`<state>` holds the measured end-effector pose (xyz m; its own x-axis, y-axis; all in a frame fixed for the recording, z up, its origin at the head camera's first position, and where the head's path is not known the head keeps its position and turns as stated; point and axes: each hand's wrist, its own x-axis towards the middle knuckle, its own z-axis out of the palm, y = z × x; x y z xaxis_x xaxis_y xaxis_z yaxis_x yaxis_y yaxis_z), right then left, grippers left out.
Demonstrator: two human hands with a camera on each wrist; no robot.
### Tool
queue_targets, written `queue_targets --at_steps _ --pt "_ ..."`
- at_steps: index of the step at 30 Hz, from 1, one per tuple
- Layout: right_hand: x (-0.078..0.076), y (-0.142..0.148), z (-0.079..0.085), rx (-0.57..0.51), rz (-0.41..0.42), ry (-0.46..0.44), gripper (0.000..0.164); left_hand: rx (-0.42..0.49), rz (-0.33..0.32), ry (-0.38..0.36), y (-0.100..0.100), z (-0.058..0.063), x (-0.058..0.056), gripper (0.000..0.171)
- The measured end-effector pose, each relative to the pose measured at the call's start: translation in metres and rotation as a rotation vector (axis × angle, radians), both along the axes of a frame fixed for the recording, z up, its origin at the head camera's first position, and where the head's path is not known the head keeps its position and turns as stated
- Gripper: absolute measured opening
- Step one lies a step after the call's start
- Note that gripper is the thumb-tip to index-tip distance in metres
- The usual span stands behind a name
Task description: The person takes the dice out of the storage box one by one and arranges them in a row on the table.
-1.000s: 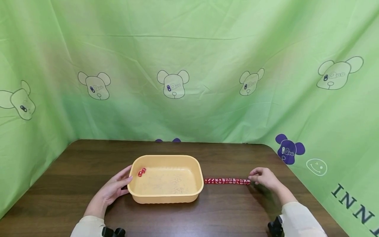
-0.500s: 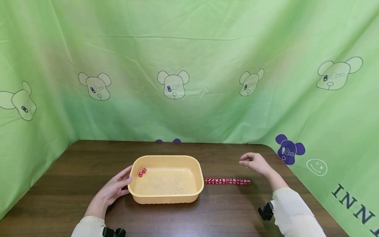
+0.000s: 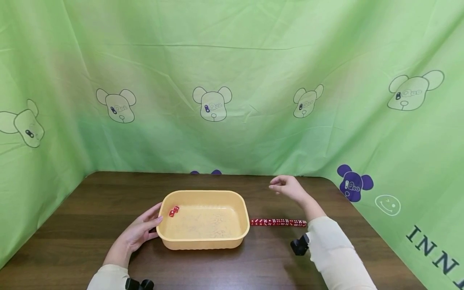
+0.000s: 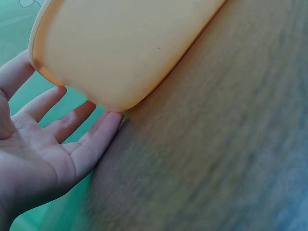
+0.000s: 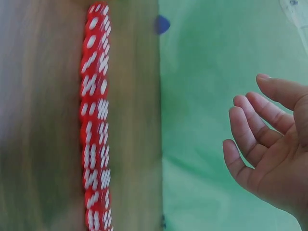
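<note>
A pale yellow plastic basin (image 3: 203,244) stands on the table in the head view. My left hand (image 3: 135,233) holds it at the left end: the thumb lies over the rim, and the other fingertips meet the outer wall (image 4: 115,94) in the left wrist view. Two red dice (image 3: 174,211) lie inside at the left. From the basin's right side runs a straight row of red dice with white pips (image 3: 278,222). Beyond that row my right hand (image 3: 290,188) is raised, its fingers loosely bent and nothing between them, as the right wrist view (image 5: 274,139) confirms.
The dark wooden table (image 3: 119,193) carries everything. Green cloth (image 3: 253,137) printed with bear heads hangs at the back and along both sides. A black wrist device (image 3: 300,245) sits under the right sleeve, near the dice row.
My right hand has left the right end of the dice row, rising and moving left toward the back of the table. The left hand, basin and dice stay where they were.
</note>
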<state>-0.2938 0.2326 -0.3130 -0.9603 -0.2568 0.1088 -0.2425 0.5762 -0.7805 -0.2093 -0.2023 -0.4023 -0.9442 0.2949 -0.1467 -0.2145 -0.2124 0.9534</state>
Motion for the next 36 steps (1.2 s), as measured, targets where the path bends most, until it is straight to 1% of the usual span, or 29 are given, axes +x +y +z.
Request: queue_targets --at_steps 4,5,11,12,15,22,26,29,36 --pt "-0.004 -0.018 0.003 -0.004 0.027 0.003 0.027 -0.003 0.006 -0.009 0.0 -0.001 -0.001 0.062" --pt "-0.002 -0.025 0.007 -0.005 0.032 0.006 0.026 -0.004 0.007 -0.01 0.0 -0.001 -0.001 0.062" --pt "-0.007 -0.056 0.015 -0.027 0.078 0.015 0.022 -0.018 0.018 -0.021 0.001 0.0 -0.001 0.06" --pt "-0.011 -0.061 0.014 -0.03 0.086 0.014 0.023 -0.019 0.019 -0.02 0.001 0.0 -0.001 0.061" --pt "-0.015 -0.078 0.018 -0.042 0.107 0.009 0.023 -0.02 0.018 -0.017 0.001 0.001 -0.001 0.061" --pt "-0.02 -0.121 0.026 -0.058 0.152 -0.014 0.022 -0.032 0.03 -0.024 0.0 0.002 -0.002 0.061" --pt "-0.02 -0.143 0.025 -0.055 0.189 -0.034 0.021 -0.032 0.037 -0.03 0.0 0.002 -0.002 0.06" --pt "-0.018 -0.158 0.024 -0.055 0.211 -0.055 0.02 -0.025 0.029 -0.029 0.0 0.001 -0.002 0.06" --pt "-0.013 -0.189 0.014 -0.081 0.263 -0.11 0.019 -0.016 0.015 -0.015 0.001 0.0 -0.002 0.06"
